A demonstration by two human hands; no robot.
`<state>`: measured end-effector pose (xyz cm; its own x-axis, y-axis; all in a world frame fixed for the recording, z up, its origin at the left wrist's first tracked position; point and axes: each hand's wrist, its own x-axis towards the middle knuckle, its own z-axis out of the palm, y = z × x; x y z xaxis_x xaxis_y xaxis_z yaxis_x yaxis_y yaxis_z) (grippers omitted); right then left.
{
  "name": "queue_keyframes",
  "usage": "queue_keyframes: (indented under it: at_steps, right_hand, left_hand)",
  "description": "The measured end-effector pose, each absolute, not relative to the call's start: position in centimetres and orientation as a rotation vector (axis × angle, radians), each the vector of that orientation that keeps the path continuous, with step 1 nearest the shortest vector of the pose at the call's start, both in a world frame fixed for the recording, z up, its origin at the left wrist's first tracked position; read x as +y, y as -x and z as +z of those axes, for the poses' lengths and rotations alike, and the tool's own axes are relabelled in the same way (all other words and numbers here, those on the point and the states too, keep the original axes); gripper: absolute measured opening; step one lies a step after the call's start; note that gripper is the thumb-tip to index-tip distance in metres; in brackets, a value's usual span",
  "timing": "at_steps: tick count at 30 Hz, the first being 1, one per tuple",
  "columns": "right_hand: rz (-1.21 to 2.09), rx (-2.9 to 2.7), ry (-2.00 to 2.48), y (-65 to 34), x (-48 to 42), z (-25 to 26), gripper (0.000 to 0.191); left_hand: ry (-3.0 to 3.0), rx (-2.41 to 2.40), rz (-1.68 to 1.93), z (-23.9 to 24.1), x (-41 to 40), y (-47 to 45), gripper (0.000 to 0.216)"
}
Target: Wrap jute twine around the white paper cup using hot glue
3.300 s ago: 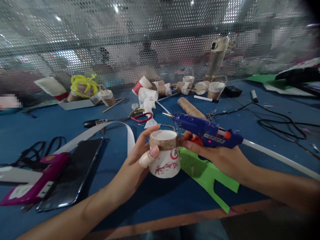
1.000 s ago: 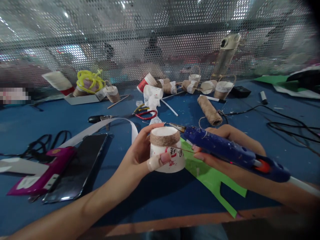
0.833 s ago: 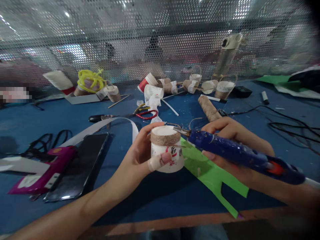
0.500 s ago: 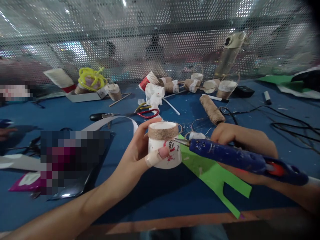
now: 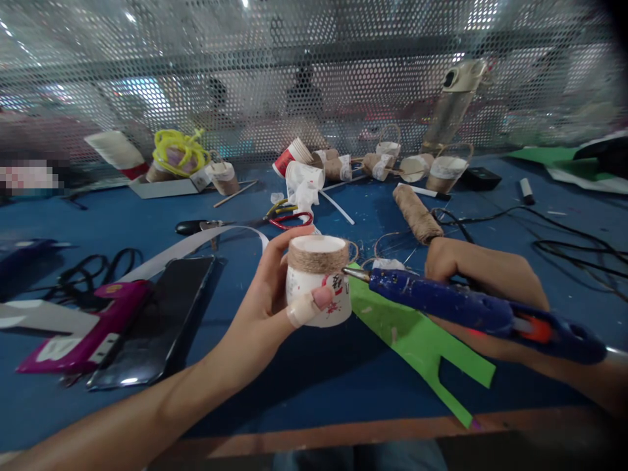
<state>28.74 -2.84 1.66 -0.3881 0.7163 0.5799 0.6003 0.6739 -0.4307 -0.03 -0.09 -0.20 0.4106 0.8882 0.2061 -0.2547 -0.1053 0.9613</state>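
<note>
My left hand (image 5: 279, 288) is wrapped round a white paper cup (image 5: 321, 311), its thumb across the printed front and a bandage on that thumb. Twine (image 5: 316, 260) is wound in a band round the cup's upper part, with a loose end curling out at the right. My right hand (image 5: 483, 275) grips a blue hot glue gun (image 5: 441, 301) that points left. Its metal nozzle lies at the lower edge of the twine, touching or very near the cup. Under the gun lies a green cut sheet (image 5: 402, 330).
A twine spool (image 5: 417, 212), red-handled scissors (image 5: 294, 219) and twine-wrapped cups (image 5: 446, 175) lie farther back. A phone (image 5: 157, 320) and a magenta object (image 5: 98, 324) are at left. Black cable (image 5: 564, 252) runs at right, a bottle (image 5: 454, 104) stands by the mesh panel (image 5: 245, 78).
The cup has shifted slightly left and up, and the nozzle has followed it along the twine's lower edge. Another person's hand at the far left has gone from view.
</note>
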Motion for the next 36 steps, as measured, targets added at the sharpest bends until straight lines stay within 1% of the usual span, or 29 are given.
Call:
queue_keyframes:
  at_steps: [6, 14, 19, 25, 30, 36]
  right_hand:
    - [0.125, -2.115, 1.074, -28.8, -3.2, 1.4, 0.023]
    - [0.089, -2.153, 1.050, -29.1, -3.3, 1.3, 0.023]
    - [0.002, -2.169, 1.041, -29.0, -3.3, 1.4, 0.022]
    - [0.001, -2.165, 1.066, -28.7, -3.4, 1.6, 0.025]
    - [0.015, -2.142, 1.074, -28.7, -3.5, 1.6, 0.024]
    - [0.060, -2.106, 1.137, -28.6, -3.7, 1.8, 0.023]
  left_hand:
    - [-1.439, 0.702, 1.097, 0.3, 0.0, -0.2, 0.059]
    - [-1.546, 0.787, 1.103, 0.5, -0.1, -0.3, 0.060]
    - [-1.573, 0.826, 1.093, 0.7, -0.1, -0.4, 0.063]
    - [-1.504, 0.803, 1.088, 0.2, -0.2, 0.0, 0.060]
    - [-1.407, 0.724, 1.075, -0.4, -0.2, 0.4, 0.056]
    - [-1.356, 0.684, 1.061, -0.5, -0.1, 0.5, 0.058]
